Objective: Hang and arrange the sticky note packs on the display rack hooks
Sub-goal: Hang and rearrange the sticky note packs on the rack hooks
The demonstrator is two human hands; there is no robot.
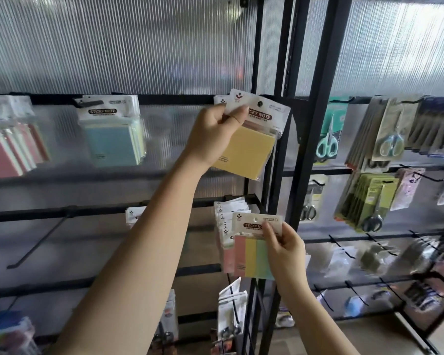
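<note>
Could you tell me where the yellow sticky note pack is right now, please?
In the head view, the yellow sticky note pack is up at centre, held by the left hand, just left of the black rack upright.

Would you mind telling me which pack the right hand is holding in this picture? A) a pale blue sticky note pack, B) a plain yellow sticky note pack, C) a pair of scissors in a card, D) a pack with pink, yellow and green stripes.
D: the right hand pinches the header of the striped sticky note pack, low on the rack, while the left hand holds the yellow sticky note pack higher up.
</note>
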